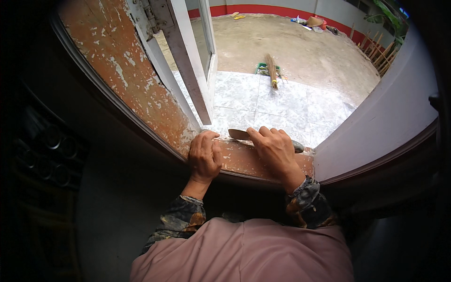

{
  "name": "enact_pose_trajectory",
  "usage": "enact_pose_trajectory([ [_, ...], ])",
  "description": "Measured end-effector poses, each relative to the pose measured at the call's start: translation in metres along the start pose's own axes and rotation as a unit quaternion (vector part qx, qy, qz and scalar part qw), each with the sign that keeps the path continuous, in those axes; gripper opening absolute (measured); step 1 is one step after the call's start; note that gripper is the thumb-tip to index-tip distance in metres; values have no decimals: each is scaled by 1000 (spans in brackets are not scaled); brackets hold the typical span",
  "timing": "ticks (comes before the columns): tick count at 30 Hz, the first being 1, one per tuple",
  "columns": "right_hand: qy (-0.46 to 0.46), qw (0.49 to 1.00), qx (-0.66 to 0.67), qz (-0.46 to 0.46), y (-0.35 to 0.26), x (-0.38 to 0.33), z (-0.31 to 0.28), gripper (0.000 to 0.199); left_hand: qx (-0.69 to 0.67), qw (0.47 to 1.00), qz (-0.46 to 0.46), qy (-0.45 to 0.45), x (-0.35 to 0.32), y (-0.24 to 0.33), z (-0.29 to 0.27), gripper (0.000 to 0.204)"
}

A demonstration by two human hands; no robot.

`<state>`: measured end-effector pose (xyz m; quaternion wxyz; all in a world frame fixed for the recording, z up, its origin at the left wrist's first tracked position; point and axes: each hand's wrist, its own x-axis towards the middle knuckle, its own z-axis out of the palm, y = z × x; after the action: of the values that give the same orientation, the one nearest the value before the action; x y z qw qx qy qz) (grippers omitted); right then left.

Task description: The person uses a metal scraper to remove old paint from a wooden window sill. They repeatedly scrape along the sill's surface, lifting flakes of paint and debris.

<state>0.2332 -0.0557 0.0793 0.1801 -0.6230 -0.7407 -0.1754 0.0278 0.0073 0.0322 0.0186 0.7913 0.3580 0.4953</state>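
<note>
A scraper (239,135) is gripped in my right hand (274,148), its flat metal blade sticking out to the left and the rounded end of its handle showing on the right. The blade is just above the far edge of the window sill (239,157); I cannot tell whether it touches. Orange-brown paint on the sill is chipped and flecked with white. My left hand (205,152) rests on the sill's left corner, fingers apart and bent over the surface, with no tool in it.
On the left stands an open white window sash (185,56) beside a peeling orange frame (122,66). A white jamb (385,103) rises on the right. Outside, a stick broom (271,70) lies over a green dustpan (261,68) on pale tiles (282,101).
</note>
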Motion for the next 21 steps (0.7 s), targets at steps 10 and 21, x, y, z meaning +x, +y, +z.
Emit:
enact_pose_trajectory([
  [10, -5, 986, -29, 167, 21, -34, 3, 33, -11, 996, 2, -89, 6, 3, 0, 10],
  [21, 44, 986, -37, 153, 19, -41, 16, 29, -140, 925, -116, -335, 44, 16, 13, 15],
])
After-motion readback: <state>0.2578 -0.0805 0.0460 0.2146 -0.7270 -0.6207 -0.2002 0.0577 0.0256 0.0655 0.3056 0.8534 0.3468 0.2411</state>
